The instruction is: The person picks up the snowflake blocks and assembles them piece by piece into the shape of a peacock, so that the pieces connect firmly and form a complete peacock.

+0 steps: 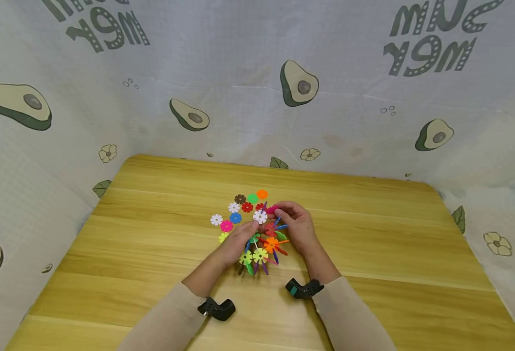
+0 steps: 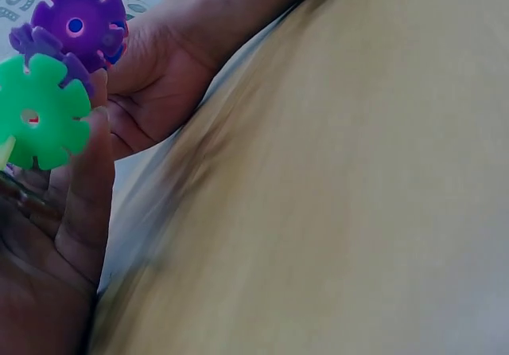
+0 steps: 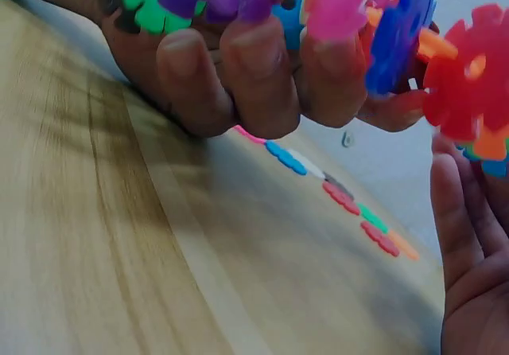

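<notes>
A many-coloured cluster of interlocked plastic snowflake discs (image 1: 260, 255) is held above the table in my left hand (image 1: 236, 243). In the right wrist view, the left fingers (image 3: 258, 68) curl under the cluster, below purple and pink discs. Green and purple discs (image 2: 79, 25) stick out past that hand in the left wrist view. A white disc (image 1: 260, 217) stands at the cluster's upper side, by the left thumb. My right hand (image 1: 298, 226) pinches a pink disc (image 1: 273, 209) between thumb and forefinger, close beside the white one. The left palm partly hides the cluster.
Loose discs lie flat on the wooden table (image 1: 371, 234) beyond the hands, among them an orange disc (image 1: 262, 194), a brown disc (image 1: 240, 199) and a blue disc (image 1: 236, 218). A patterned cloth (image 1: 239, 63) hangs behind the table.
</notes>
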